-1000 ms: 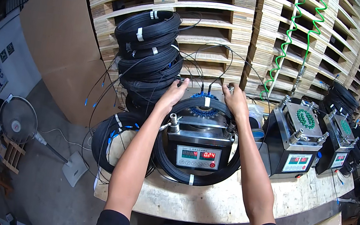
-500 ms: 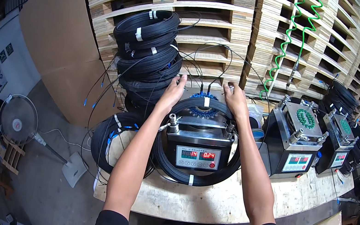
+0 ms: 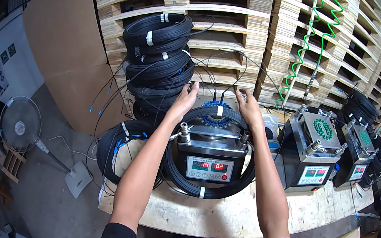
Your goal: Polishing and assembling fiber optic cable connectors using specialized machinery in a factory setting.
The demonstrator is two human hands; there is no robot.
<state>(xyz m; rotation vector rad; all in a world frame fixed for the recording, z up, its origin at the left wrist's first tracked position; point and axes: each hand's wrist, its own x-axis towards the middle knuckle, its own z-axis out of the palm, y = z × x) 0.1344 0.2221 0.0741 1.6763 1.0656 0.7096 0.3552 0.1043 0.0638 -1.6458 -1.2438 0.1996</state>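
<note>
A black polishing machine with a steel top and a lit red display stands in front of me. On its top is a round plate with blue connectors, and thin black cables rise from it. My left hand is closed at the machine's far left corner, and my right hand at the far right one. A bit of metal knob shows at each set of fingertips; the fingers partly hide it. Between my forearms a black cable coil with white ties hangs around the machine's front, touching neither palm.
A tall stack of black cable coils rises at the left, with another coil below it. Two similar machines stand at the right on the wooden table. Behind are stacked pallets and a green coiled hose. A fan stands left.
Both hands stay at the far corners, with only slight finger movement. The view has shifted a little, and the machine's red display reads differently.
</note>
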